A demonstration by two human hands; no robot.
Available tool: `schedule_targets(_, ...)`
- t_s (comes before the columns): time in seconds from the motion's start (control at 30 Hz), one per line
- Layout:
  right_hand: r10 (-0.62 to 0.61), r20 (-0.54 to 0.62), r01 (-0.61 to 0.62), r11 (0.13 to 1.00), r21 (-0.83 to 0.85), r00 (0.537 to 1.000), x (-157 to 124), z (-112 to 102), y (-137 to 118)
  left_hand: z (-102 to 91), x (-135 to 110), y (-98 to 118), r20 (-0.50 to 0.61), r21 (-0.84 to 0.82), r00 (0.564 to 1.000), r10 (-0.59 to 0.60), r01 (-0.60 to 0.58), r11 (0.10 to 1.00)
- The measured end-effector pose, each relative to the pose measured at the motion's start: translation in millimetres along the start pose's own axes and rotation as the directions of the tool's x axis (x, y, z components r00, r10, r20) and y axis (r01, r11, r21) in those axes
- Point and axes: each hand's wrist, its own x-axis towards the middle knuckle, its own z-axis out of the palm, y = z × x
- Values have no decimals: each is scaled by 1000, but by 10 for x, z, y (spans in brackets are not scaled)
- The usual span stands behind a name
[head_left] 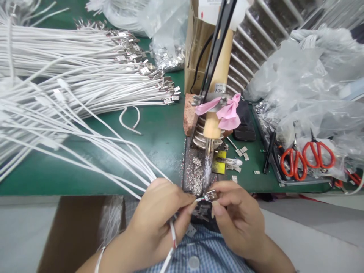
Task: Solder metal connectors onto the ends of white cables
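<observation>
My left hand [159, 214] pinched a thin white cable [199, 199], my right hand [241, 216] the silver metal plug [211, 195] at its end; plug-tipped white cables [71, 49] beyond-left looked done, my left palm's white bundle [142, 168] unfinished.

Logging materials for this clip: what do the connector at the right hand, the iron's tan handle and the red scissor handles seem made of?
Connector: likely metal, given its silvery shine.
Tan handle: probably wood, smooth, perhaps varnished, from its pale, warm colour.
Red scissor handles: probably plastic or plastic-coated; glossy, evenly coloured loops.
</observation>
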Motion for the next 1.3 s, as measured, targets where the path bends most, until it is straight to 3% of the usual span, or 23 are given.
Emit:
schedule_targets(0.27, -12, 27, 14, 997, -71, 1000, -19, -12, 29, -10, 15, 20, 37, 6, 999, -23, 22, 1000)
schedule_targets(1.1, 48, 34, -48, 999, -19, 998, -11, -38, 41, 6, 1, 26, 5, -8, 999, -49, 49, 999)
schedule_targets(1.3, 56, 30, -58, 996, 74, 998, -75, -62, 61, 20, 22, -14, 77, -5, 997, -26, 27, 1000)
